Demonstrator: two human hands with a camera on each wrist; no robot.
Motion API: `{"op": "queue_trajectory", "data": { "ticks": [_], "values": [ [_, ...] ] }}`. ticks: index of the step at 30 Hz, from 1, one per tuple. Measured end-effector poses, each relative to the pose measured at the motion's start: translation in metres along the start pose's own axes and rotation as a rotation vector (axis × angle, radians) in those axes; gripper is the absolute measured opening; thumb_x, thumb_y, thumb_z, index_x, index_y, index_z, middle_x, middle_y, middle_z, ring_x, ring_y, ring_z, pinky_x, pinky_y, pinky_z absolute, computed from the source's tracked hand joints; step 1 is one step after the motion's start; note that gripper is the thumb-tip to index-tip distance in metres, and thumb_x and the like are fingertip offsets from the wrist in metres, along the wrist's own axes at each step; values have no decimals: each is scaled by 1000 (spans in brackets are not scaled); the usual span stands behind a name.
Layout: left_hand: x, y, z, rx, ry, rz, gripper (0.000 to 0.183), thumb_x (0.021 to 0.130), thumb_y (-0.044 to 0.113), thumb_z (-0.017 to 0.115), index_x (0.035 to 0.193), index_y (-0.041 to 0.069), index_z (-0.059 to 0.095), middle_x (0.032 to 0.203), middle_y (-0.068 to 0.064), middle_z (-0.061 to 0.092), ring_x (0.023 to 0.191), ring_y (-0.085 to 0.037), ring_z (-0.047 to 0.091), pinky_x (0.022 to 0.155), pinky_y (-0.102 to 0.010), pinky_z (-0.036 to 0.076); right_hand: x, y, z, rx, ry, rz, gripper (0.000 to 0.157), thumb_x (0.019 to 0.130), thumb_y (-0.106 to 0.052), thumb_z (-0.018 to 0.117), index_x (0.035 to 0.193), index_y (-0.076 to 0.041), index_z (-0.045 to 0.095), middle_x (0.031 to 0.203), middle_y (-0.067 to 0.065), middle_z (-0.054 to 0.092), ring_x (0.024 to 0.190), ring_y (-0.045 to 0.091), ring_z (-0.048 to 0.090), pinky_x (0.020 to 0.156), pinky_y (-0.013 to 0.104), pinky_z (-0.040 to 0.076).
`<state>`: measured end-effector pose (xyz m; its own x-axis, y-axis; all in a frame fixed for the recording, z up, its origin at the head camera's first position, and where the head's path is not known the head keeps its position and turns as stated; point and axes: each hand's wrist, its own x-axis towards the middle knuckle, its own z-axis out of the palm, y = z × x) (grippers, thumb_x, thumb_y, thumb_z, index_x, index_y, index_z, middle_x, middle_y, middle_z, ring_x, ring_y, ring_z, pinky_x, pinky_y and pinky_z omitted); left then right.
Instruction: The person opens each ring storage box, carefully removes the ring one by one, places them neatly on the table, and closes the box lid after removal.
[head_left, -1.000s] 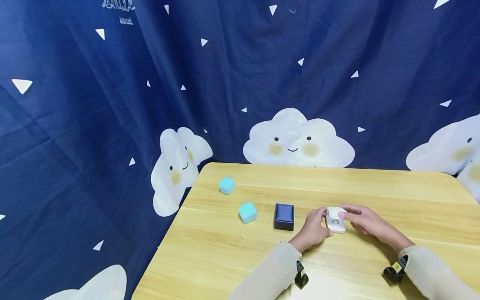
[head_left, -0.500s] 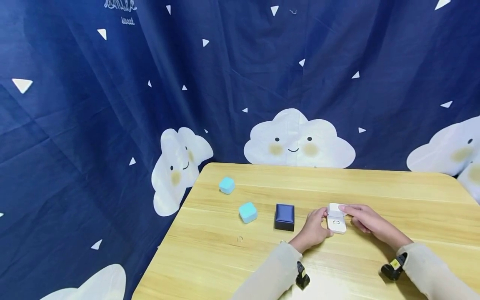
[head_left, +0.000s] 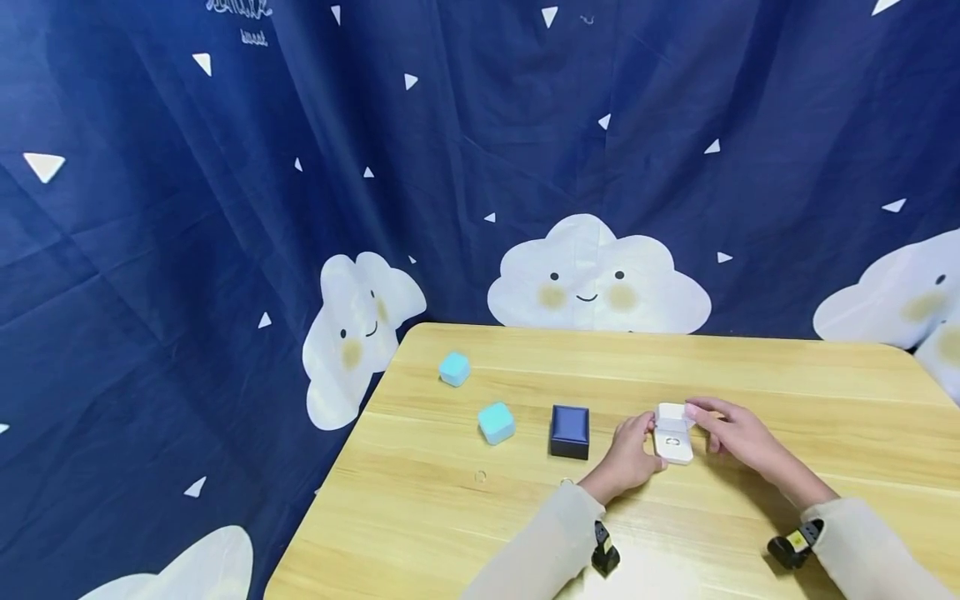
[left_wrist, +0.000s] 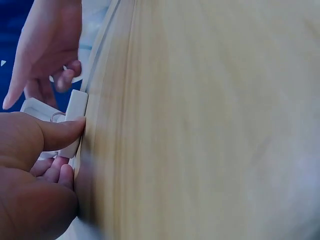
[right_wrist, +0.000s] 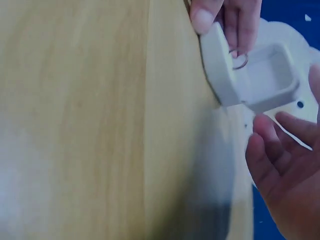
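Note:
A small white ring box (head_left: 674, 457) stands on the table with its lid raised, and a ring (head_left: 672, 442) sits upright in its base. My left hand (head_left: 626, 460) grips the base from the left, thumb at the near side and fingers behind. In the left wrist view the thumb presses on the box's base (left_wrist: 76, 103). My right hand (head_left: 738, 433) is at the right side of the lid, its fingertips right at the edge in the head view. From the right wrist, its loosely curled fingers (right_wrist: 260, 160) appear apart from the hollow lid (right_wrist: 270, 75).
To the left of the hands stands a closed navy box (head_left: 569, 430). Two light-blue boxes (head_left: 497, 423) lie farther left on the wooden table (head_left: 420, 533). One loose ring (head_left: 480, 476) lies in front of them, another ring (head_left: 566, 481) beside the left wrist.
The white box's lid has swung up and back, uncovering the ring. My right hand has moved from the lid's front to its upper right edge. The left hand keeps its grip.

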<state>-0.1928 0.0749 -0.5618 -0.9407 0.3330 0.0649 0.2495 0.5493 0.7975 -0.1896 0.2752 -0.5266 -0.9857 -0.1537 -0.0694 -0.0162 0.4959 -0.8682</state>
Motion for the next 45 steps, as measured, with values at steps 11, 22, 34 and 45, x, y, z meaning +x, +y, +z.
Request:
{"op": "queue_trajectory", "data": {
  "ticks": [11, 22, 34, 45],
  "values": [
    [0, -2, -1, -24, 2, -11, 71, 69, 3, 81, 131, 20, 52, 110, 14, 53, 102, -2, 45, 88, -19, 41, -25, -6, 9, -97, 198, -194, 32, 95, -32, 59, 117, -10, 65, 86, 14, 59, 54, 18, 53, 47, 29, 47],
    [0, -1, -2, 13, 1, 0, 73, 70, 5, 81, 134, 21, 50, 110, 14, 52, 103, -2, 44, 89, -20, 41, -26, 0, 35, -206, 269, -338, 14, 87, -12, 69, 101, -10, 72, 92, 2, 65, 51, 5, 48, 44, 23, 43],
    [-1, -1, -1, 30, -10, 26, 72, 70, 5, 80, 134, 19, 50, 110, 12, 52, 106, -4, 43, 90, -20, 39, -23, 3, 44, -339, 340, -395, 15, 79, -2, 74, 92, -10, 72, 92, 4, 69, 61, -2, 46, 51, 20, 41],
    [-2, 1, -2, 27, -19, 31, 68, 70, 5, 80, 130, 20, 52, 110, 12, 52, 106, -4, 42, 89, -20, 39, -22, 4, 46, -210, 280, -284, 13, 83, 2, 69, 93, -6, 70, 91, 9, 67, 53, 4, 50, 44, 24, 45]
  ]
}}
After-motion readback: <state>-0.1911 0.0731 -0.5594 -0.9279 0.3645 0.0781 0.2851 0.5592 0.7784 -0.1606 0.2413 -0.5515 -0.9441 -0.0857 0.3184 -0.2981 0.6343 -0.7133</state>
